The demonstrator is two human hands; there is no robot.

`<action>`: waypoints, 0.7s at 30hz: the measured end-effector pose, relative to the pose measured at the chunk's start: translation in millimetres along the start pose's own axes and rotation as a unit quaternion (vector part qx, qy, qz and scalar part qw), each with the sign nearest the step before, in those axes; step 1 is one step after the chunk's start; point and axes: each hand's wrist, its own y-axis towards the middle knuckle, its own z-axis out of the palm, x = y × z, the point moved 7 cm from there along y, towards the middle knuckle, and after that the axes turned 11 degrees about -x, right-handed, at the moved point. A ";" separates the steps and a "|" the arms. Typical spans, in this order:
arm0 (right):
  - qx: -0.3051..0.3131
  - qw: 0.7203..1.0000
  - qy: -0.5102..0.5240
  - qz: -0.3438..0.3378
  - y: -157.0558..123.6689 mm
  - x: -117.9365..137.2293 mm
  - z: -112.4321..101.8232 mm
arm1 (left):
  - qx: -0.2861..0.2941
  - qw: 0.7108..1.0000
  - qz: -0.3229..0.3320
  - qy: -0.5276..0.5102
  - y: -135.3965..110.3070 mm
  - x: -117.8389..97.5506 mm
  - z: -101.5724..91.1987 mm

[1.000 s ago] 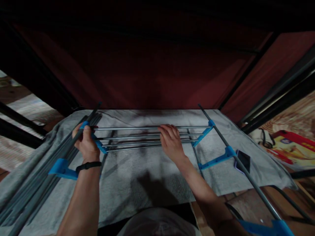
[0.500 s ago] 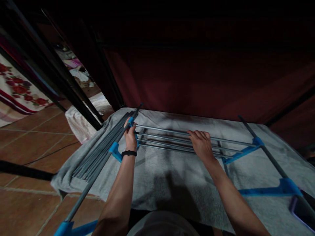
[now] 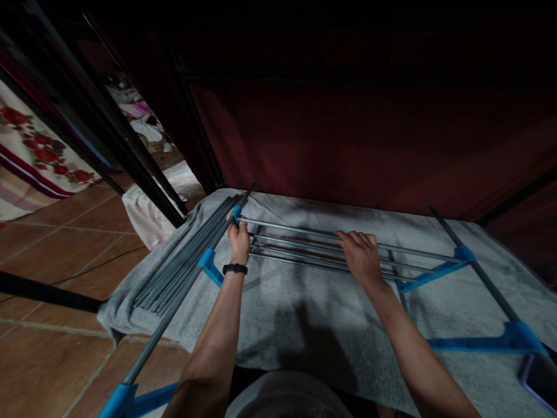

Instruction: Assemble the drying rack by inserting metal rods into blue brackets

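Note:
A partly built rack of grey metal tubes and blue plastic brackets lies across a grey towel-like cloth. My left hand (image 3: 239, 241), with a black band at its wrist, is closed around the blue bracket (image 3: 235, 213) at the left ends of the cross tubes. Fingers of my right hand (image 3: 361, 258) wrap over the top cross tube (image 3: 296, 230). Its far end meets another blue bracket (image 3: 465, 253) on the right side tube (image 3: 491, 290). Several lower cross tubes (image 3: 300, 264) run beneath, partly hidden behind my right hand.
A bundle of loose grey tubes (image 3: 187, 255) lies on the cloth (image 3: 304, 313) at left. A phone-like dark object (image 3: 539, 380) sits at the right edge. Dark posts (image 3: 143, 157) stand at left above the tiled floor (image 3: 52, 360); a dark red panel (image 3: 339, 151) rises behind.
The whole view has shifted slightly, so things appear a little farther right. Both hands keep their holds on the bracket and the top tube.

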 end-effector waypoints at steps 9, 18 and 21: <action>0.016 1.000 -0.014 -0.002 0.5 0.2 0.5 | -0.007 1.000 -0.019 0.006 -1.4 2.3 1.3; 0.018 1.000 -0.012 -0.001 1.6 1.2 2.1 | -0.031 0.999 -0.035 0.024 -2.3 2.1 0.2; 0.018 1.000 -0.003 0.009 1.4 0.7 3.8 | -0.031 0.998 -0.045 0.034 -0.7 0.9 -0.2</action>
